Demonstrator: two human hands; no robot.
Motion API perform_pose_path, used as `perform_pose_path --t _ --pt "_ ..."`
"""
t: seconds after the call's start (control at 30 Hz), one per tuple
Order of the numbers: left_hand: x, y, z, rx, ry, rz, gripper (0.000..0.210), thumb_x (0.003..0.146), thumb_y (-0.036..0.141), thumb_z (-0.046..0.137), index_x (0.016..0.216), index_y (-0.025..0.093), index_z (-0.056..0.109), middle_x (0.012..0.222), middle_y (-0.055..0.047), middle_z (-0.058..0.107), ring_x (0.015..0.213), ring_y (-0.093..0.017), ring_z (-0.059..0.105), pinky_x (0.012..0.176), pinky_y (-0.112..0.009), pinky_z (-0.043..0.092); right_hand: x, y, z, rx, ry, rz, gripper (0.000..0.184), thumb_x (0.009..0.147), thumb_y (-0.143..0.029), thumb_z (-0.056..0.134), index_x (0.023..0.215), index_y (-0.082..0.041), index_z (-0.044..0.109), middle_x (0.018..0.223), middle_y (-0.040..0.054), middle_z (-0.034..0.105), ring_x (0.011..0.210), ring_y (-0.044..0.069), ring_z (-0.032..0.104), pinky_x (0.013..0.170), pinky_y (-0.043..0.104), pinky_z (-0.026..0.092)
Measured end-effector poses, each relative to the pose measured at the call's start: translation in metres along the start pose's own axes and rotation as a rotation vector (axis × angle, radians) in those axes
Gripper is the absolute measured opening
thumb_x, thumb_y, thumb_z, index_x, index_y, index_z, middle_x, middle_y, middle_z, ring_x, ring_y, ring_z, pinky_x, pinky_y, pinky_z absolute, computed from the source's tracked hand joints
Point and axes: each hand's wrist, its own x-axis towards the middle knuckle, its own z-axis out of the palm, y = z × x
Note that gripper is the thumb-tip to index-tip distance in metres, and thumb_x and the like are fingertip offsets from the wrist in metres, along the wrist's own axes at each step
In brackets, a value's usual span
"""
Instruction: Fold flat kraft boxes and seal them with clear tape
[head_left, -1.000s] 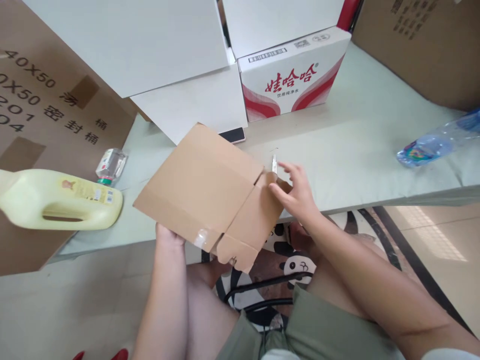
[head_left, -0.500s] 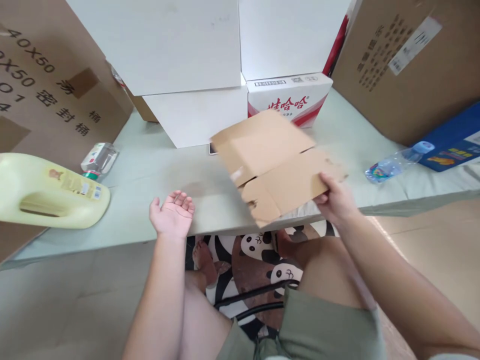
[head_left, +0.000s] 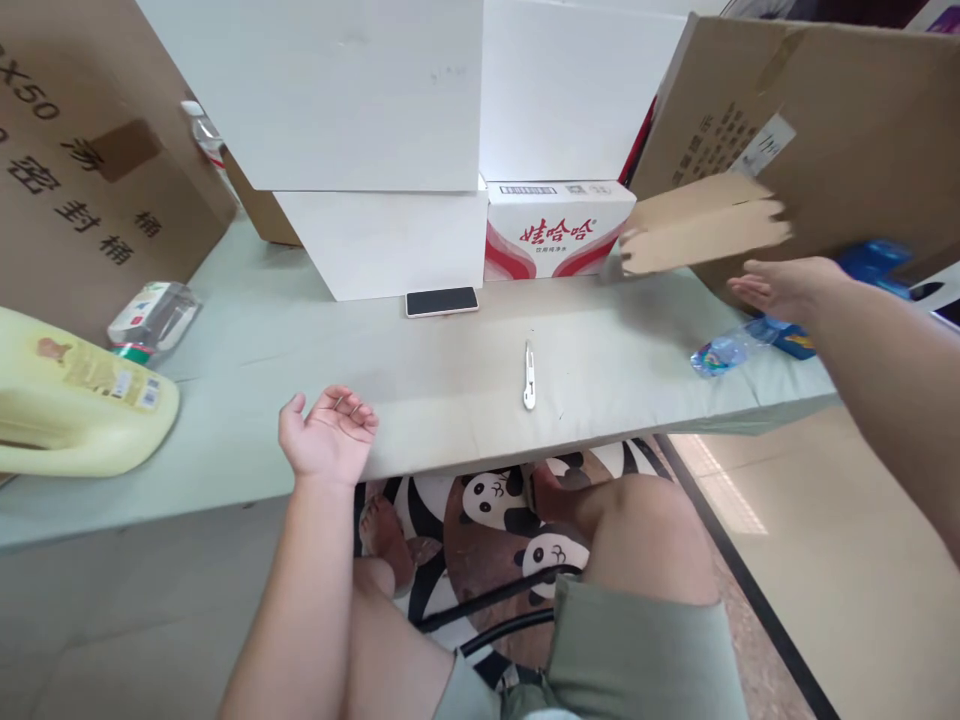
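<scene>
Release is the step in hand, we'd judge: best to keep the flattened cardboard (head_left: 701, 228) low & level, clear of the bottle (head_left: 724, 352). It's over the R part of the tabletop (head_left: 442, 400), in front of the brown carton (head_left: 847, 130), seemingly airborne. Long axis runs approx. L–R, R end a bit farther off, notched ends pointing L & R. Our R hand (head_left: 795, 287) is just beside it, fingers open, no visible grip; can't tell re: contact. Our L hand (head_left: 330, 435) is palm-up, fingers loosely curled, empty.
</scene>
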Motion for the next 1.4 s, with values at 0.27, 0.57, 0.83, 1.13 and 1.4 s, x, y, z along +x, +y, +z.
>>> perform_pose_path --t 0.27,0.57,0.83,1.13,1.4 --pt "0.008 0.003 -0.006 -0.069 -0.043 -0.032 0.037 0.082 0.049 0.045 0.067 0.019 0.059 0.057 -0.002 0.053 0.048 -0.012 0.052 0.046 -0.024 0.045 -0.036 -0.006 0.078 -0.046 0.035 0.274 0.021 0.081 -0.004 0.062 0.086 -0.021 0.051 0.083 0.0031 0.061 0.071 0.015 0.069 0.069 0.032 0.056" --pt "0.006 0.009 -0.031 -0.167 -0.089 -0.018 0.034 0.076 0.052 0.051 0.067 0.019 0.058 0.059 0.0 0.053 0.053 -0.014 0.057 0.055 -0.027 0.047 -0.13 -0.036 0.199 -0.32 -0.432 0.078 0.02 0.076 -0.023 0.069 0.096 -0.022 0.064 0.092 0.0056 0.075 0.089 0.022 0.066 0.082 0.037 0.05" --pt "0.005 0.012 -0.042 -0.317 -0.053 -0.045 0.038 0.085 0.051 0.044 0.074 0.019 0.062 0.084 -0.009 0.067 0.094 -0.023 0.069 0.078 -0.033 0.052 -0.262 -0.069 0.36 -0.219 -0.992 -0.274 0.037 0.094 -0.048 0.043 0.107 -0.023 0.066 0.119 0.0063 0.072 0.118 0.026 0.061 0.106 0.046 0.043" --pt "0.001 0.045 -0.06 -0.572 -0.128 -0.089 0.054 0.093 0.057 0.034 0.109 0.014 0.064 0.114 -0.016 0.07 0.12 -0.03 0.064 0.101 -0.043 0.05 -0.331 -0.061 0.44 -0.511 -1.278 -1.193 0.047 0.102 -0.039 0.035 0.14 -0.021 0.055 0.152 0.0094 0.052 0.149 0.031 0.034 0.122 0.053 0.022" --pt "0.004 0.049 -0.071 -0.581 -0.209 -0.081 0.057 0.091 0.056 0.038 0.12 0.012 0.062 0.125 -0.019 0.067 0.127 -0.028 0.06 0.099 -0.038 0.051 -0.32 -0.053 0.467 -0.741 -1.212 -1.09 0.048 0.105 -0.04 0.025 0.137 -0.026 0.058 0.145 0.0028 0.059 0.15 0.032 0.032 0.123 0.055 0.018"
